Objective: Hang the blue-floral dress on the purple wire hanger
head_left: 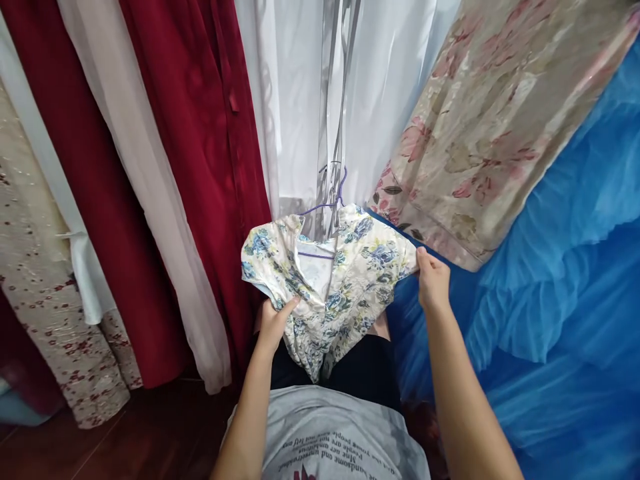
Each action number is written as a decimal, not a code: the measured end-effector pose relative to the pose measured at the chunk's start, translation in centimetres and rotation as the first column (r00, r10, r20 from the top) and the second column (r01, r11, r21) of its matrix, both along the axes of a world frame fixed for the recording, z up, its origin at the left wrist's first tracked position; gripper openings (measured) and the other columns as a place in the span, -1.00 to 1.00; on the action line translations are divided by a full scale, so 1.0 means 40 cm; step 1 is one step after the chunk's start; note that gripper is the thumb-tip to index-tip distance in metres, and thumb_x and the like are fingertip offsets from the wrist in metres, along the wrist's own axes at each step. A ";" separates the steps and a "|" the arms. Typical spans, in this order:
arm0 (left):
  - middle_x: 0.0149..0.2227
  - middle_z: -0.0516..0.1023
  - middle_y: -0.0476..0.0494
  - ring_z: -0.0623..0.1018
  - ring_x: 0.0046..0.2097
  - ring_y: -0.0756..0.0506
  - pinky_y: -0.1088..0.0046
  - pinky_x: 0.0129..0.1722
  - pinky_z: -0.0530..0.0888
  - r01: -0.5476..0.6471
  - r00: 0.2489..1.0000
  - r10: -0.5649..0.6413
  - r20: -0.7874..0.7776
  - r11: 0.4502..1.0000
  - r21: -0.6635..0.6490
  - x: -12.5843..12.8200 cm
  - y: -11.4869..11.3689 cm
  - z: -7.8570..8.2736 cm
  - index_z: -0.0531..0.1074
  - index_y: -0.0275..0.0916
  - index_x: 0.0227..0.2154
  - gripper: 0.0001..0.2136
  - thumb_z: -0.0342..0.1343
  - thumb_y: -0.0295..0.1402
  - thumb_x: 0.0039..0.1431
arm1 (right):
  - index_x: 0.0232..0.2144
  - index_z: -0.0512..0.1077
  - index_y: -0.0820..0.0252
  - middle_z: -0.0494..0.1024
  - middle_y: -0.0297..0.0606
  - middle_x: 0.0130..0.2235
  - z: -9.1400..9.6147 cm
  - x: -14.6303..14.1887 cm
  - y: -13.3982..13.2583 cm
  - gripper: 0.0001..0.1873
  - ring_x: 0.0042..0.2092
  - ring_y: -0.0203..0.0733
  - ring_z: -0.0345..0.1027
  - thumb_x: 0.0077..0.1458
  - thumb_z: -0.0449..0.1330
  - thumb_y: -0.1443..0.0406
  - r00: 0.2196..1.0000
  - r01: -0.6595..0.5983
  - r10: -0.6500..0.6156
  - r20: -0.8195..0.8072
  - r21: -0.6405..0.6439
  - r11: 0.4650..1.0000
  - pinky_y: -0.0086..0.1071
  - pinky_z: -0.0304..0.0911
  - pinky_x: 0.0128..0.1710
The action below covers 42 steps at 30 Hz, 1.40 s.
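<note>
A white short-sleeved blouse (367,257) with blue and yellow flowers is stretched out before me, on a thin purple hanger (320,208). My left hand (276,321) is closed on its left side below the sleeve, thumb on top of the cloth. At the right, my right hand (433,277) pinches the tip of the other sleeve. Through the V-shaped neck the hanger's lower bar shows. The blouse's lower part narrows in folds down towards my lap, and its hem is hard to make out.
Dark red drapes (200,167) and pale cloth hang at left, with a flower-specked gown (45,267) further out. White fabric (295,100) hangs straight ahead. A beige floral dress (480,133) and blue tulle (565,267) fill the right. The floor (150,433) is dark tile.
</note>
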<state>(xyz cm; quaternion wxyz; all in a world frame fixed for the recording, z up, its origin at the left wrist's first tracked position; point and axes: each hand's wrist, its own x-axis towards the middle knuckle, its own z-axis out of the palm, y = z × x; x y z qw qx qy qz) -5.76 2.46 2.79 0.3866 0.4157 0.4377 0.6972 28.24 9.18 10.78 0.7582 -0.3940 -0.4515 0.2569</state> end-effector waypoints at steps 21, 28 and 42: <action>0.01 0.57 -0.32 0.54 0.11 -0.31 0.14 0.14 0.42 0.019 0.999 -0.018 -0.046 1.000 0.021 0.060 -0.032 0.013 0.44 -0.30 0.03 -0.46 0.39 -0.27 -0.03 | -0.52 0.38 0.17 0.51 -0.33 -0.55 -0.160 -0.348 -0.164 -0.68 -0.53 -0.29 0.28 0.18 0.17 0.12 0.804 -0.427 0.535 0.260 -0.373 0.823 -0.43 0.15 -0.48; 0.07 0.36 -0.33 0.41 0.15 -0.27 0.17 0.18 0.34 -0.356 0.772 0.529 -0.351 0.818 0.451 0.154 -0.064 -0.063 0.26 -0.17 0.02 -0.54 0.28 -0.30 0.09 | -0.59 0.48 0.21 0.46 -0.34 -0.65 -0.120 -0.329 -0.202 -0.70 -0.66 -0.38 0.11 0.04 0.26 0.13 0.781 -0.561 0.625 -0.006 -0.446 0.697 -0.49 -0.06 -0.64; -0.35 0.38 -0.09 0.43 -0.35 -0.09 0.44 -0.35 0.28 0.231 0.544 0.034 -0.838 0.955 0.189 0.167 -0.045 -0.032 0.29 -0.17 -0.45 -0.84 -0.03 -0.51 0.23 | -0.54 0.55 0.30 0.34 -0.42 -0.66 0.094 -0.306 -0.108 -0.71 -0.66 -0.48 0.05 -0.12 0.41 0.15 0.812 -0.584 0.565 -0.146 -0.244 0.775 -0.54 -0.16 -0.73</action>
